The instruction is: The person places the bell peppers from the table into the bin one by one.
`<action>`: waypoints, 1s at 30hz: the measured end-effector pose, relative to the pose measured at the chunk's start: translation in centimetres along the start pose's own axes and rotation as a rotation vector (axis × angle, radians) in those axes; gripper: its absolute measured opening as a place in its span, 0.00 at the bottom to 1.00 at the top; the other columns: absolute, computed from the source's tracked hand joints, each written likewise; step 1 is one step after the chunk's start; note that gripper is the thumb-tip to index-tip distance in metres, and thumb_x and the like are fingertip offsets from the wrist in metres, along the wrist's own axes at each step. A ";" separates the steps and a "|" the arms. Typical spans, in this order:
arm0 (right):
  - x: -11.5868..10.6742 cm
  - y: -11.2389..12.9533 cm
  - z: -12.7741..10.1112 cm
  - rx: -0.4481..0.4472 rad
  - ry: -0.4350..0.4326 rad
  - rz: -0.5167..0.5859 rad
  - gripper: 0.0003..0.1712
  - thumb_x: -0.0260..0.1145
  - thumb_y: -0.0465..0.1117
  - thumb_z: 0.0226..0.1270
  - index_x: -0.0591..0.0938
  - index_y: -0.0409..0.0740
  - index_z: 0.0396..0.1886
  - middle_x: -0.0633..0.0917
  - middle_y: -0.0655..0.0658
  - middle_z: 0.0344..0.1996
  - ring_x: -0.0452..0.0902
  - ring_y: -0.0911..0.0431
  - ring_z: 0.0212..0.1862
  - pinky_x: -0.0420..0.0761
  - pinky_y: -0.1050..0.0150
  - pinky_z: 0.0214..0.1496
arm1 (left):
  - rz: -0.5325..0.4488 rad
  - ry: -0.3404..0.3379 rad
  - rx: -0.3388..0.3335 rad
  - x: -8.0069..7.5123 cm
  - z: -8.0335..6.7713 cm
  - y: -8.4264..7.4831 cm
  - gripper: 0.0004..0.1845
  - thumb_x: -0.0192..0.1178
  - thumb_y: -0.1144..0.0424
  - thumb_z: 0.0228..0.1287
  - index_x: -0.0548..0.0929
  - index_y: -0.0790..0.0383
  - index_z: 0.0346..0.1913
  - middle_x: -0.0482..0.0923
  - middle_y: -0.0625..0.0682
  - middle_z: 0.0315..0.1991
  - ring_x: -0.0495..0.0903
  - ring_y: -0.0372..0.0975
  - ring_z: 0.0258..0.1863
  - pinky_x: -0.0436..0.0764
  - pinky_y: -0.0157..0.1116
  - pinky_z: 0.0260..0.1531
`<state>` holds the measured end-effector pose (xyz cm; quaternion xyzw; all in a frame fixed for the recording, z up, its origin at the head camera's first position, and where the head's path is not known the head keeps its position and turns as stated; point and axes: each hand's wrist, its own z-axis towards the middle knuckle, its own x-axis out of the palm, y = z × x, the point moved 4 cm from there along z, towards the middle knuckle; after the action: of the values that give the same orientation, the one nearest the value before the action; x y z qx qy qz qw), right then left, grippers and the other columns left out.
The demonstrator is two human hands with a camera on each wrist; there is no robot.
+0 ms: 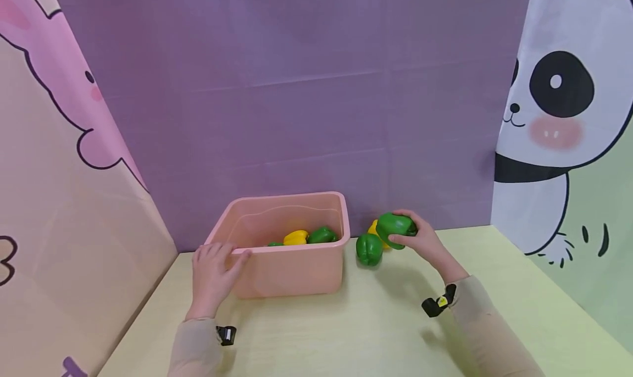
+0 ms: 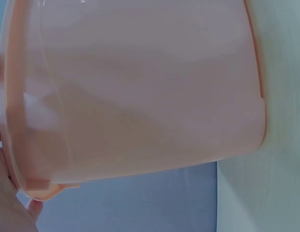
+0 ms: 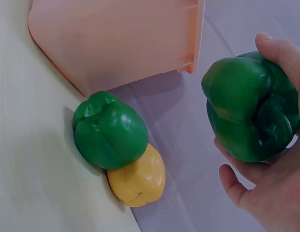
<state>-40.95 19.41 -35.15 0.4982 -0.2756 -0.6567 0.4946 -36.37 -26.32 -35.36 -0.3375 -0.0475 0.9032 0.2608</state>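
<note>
My right hand (image 1: 420,237) grips a green bell pepper (image 1: 394,227) above the table, to the right of a pink plastic bin (image 1: 292,272). In the right wrist view, thumb and fingers curl around this pepper (image 3: 251,106). Below it on the table sit another green bell pepper (image 3: 111,130) and a yellow bell pepper (image 3: 140,179), side by side. My left hand (image 1: 212,275) holds the front left rim of the bin, its fingers hooked over the edge. Inside the bin lie a yellow bell pepper (image 1: 295,237) and a green bell pepper (image 1: 322,235), with a sliver of more green beside them.
The pale wooden table (image 1: 316,338) runs back to a purple cloth backdrop (image 1: 316,102). On the left is a panel with a pink cartoon animal (image 1: 64,75); a panda panel (image 1: 559,107) stands on the right.
</note>
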 end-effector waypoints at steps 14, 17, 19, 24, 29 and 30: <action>0.3 3.3 0.0 0.005 0.012 -0.001 0.37 0.70 0.38 0.60 0.67 0.43 0.68 0.68 0.31 0.62 0.69 0.38 0.56 0.76 0.51 0.51 | -0.004 -0.006 -0.006 0.5 -0.1 0.3 0.21 0.61 0.46 0.64 0.81 0.63 0.42 0.77 0.58 0.40 0.68 0.55 0.49 0.50 0.62 0.63; 0.4 2.8 0.7 0.005 0.014 -0.006 0.38 0.72 0.41 0.60 0.68 0.47 0.68 0.68 0.34 0.63 0.69 0.39 0.57 0.76 0.50 0.51 | -0.007 -0.007 -0.005 0.5 -0.1 0.2 0.20 0.62 0.47 0.63 0.81 0.63 0.42 0.77 0.58 0.40 0.69 0.55 0.49 0.50 0.62 0.62; 0.4 2.6 1.0 -0.001 0.016 -0.006 0.38 0.73 0.43 0.59 0.68 0.50 0.68 0.68 0.35 0.64 0.69 0.40 0.57 0.76 0.50 0.52 | -0.005 -0.009 -0.003 0.4 -0.1 0.2 0.20 0.62 0.48 0.63 0.81 0.63 0.42 0.77 0.59 0.40 0.69 0.55 0.49 0.51 0.62 0.62; 0.6 2.7 1.4 -0.026 0.017 -0.008 0.39 0.74 0.44 0.58 0.68 0.50 0.68 0.69 0.36 0.64 0.70 0.40 0.56 0.75 0.49 0.52 | -0.007 -0.004 0.001 0.5 -0.1 0.1 0.20 0.62 0.47 0.63 0.81 0.64 0.42 0.77 0.59 0.40 0.69 0.56 0.49 0.51 0.62 0.62; 0.6 3.0 1.6 -0.039 0.027 -0.002 0.38 0.74 0.43 0.58 0.69 0.50 0.68 0.69 0.36 0.64 0.70 0.41 0.56 0.74 0.48 0.54 | -0.008 0.000 -0.002 0.6 -0.2 0.2 0.20 0.62 0.47 0.63 0.81 0.63 0.42 0.77 0.59 0.40 0.68 0.55 0.50 0.50 0.62 0.62; 0.6 3.1 1.7 -0.043 0.029 0.001 0.38 0.73 0.43 0.58 0.68 0.50 0.68 0.69 0.36 0.64 0.69 0.41 0.57 0.74 0.48 0.54 | -0.010 -0.001 -0.001 0.6 -0.1 0.2 0.20 0.62 0.47 0.63 0.81 0.63 0.42 0.77 0.59 0.41 0.68 0.55 0.50 0.50 0.62 0.63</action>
<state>-41.35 17.50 -32.17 0.4968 -0.2544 -0.6550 0.5093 -36.77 -26.22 -35.87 -0.3367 -0.0499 0.9021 0.2651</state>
